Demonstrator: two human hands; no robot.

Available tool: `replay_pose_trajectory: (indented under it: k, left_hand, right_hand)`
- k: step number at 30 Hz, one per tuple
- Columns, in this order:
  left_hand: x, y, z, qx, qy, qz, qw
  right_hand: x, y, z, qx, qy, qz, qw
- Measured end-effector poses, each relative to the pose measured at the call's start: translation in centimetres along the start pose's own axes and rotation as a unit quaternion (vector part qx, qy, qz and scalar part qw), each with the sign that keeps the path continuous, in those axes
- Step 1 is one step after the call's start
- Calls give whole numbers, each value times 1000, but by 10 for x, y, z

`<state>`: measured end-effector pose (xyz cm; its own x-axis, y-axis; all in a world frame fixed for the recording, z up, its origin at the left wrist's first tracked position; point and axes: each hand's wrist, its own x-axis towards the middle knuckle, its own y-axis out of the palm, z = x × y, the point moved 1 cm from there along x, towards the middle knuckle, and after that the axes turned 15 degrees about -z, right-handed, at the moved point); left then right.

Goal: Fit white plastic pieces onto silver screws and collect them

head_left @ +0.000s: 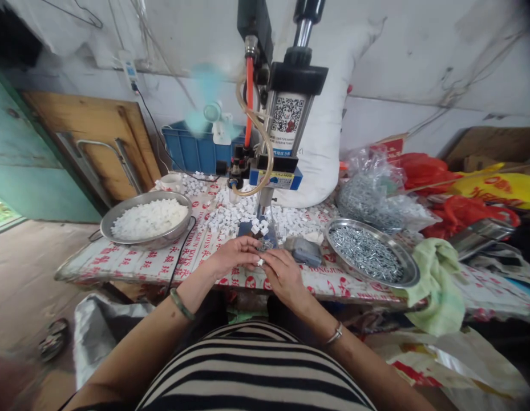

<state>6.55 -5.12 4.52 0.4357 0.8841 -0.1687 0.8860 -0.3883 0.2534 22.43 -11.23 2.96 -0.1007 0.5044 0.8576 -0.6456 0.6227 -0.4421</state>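
My left hand (237, 254) and my right hand (286, 274) meet at the table's front, just before the base of a pneumatic press (286, 125). Between their fingertips is a small white plastic piece (260, 262); both hands are closed around it in a pinch. Some metal pins (265, 244) show right behind the fingers, partly hidden. More white plastic pieces (230, 217) lie heaped around the press. To the left stands a metal bowl (102, 228) full of white pieces, and to the right a round metal tray (414, 277) full of metal pins.
A grey block-like object (305, 251) lies right of the press base. Farther right are a green cloth (438, 285), a clear bag of metal parts (367, 194) and red bags (431, 171). Behind stand a blue crate (183, 148), a small fan (212, 111) and a white sack (324, 142).
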Motion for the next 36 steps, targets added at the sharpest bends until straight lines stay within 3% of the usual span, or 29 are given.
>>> replay_pose_trajectory:
  k: [3, 5, 7, 9, 11, 16, 22, 29, 36]
  left_hand:
    - [7, 2, -3, 109, 111, -87, 984]
    - [16, 2, -7, 206, 212, -191, 936]
    - [26, 2, -10, 283, 278, -259, 881]
    - [37, 2, -10, 324, 305, -282, 850]
    - [47, 2, -9, 344, 309, -286, 839]
    - [61, 4, -5, 321, 291, -268, 860]
    - [71, 0, 1, 253, 271, -244, 896]
    - [75, -1, 3, 209, 253, -241, 913]
    - [74, 1, 0, 178, 234, -217, 931]
  right_hand:
    - [9, -3, -15, -12, -23, 8, 1000]
    - [23, -2, -28, -31, -16, 4, 999]
    - [40, 4, -41, -53, 6, 4, 999]
    - [56, 13, -51, -77, 35, 21, 996]
    - [67, 22, -57, -108, 57, 54, 991]
    - [79, 33, -57, -197, 66, 140, 968]
    - [87, 35, -51, -249, 32, 195, 948]
    - [79, 34, -53, -237, 64, 154, 957]
    - [84, 35, -53, -240, 21, 186, 953]
